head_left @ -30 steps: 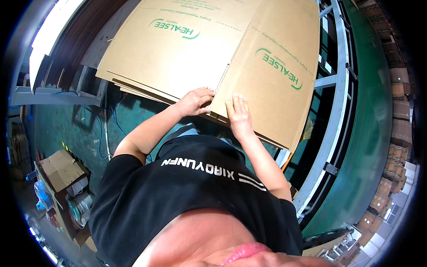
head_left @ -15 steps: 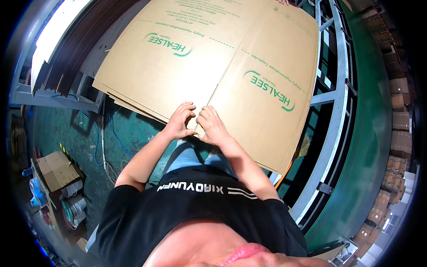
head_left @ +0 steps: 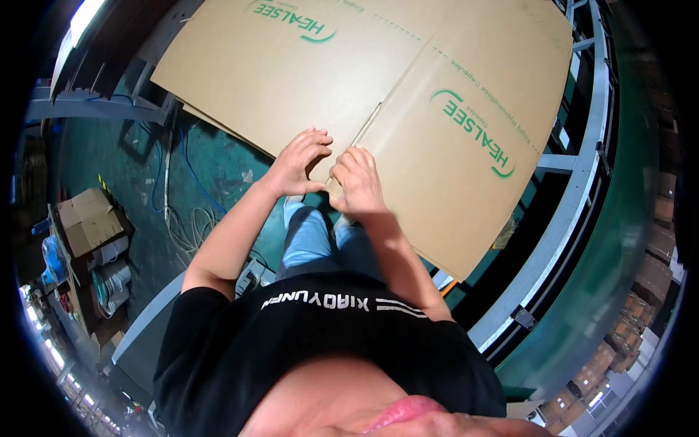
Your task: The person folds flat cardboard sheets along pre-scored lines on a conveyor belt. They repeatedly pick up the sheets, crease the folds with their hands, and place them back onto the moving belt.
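Note:
A large flat brown cardboard sheet (head_left: 291, 80) with green print lies in front of me, with a crease and a slit running toward my body. My left hand (head_left: 300, 162) rests at its near edge, left of the slit, fingers spread and thumb apart. Just right of the slit, my right hand (head_left: 357, 180) has its fingers curled over the near edge of the right-hand panel, thumb toward the slit. The thumb's exact contact with the board is hard to make out. More sheet edges show beneath the top one at the left.
A grey metal frame (head_left: 561, 218) runs along the right, beside a green surface (head_left: 582, 306). Dark stacked sheets (head_left: 102, 58) stand at upper left. On the green floor (head_left: 218, 160) lie cables (head_left: 191, 229). An open carton (head_left: 91, 218) sits on a shelf at left.
The view has shifted, so the sheet's far end and another person's hand there are out of sight. My left fingers are spread wider, and the slit shows more clearly beside my right hand.

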Action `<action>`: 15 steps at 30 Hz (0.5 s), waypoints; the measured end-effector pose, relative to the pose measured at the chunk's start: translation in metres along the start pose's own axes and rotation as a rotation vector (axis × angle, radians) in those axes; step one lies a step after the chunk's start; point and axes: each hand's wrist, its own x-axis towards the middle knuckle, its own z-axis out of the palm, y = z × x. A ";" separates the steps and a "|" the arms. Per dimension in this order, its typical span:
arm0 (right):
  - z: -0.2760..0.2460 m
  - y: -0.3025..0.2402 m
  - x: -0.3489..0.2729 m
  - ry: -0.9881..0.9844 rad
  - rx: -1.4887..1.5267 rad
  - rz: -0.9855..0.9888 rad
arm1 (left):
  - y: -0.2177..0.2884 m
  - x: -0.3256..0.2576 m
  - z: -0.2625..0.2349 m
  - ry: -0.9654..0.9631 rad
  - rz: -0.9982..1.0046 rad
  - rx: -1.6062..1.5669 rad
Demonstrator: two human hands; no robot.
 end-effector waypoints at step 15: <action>-0.009 -0.025 -0.015 0.073 -0.113 0.121 | 0.026 -0.004 -0.021 -0.235 0.055 0.117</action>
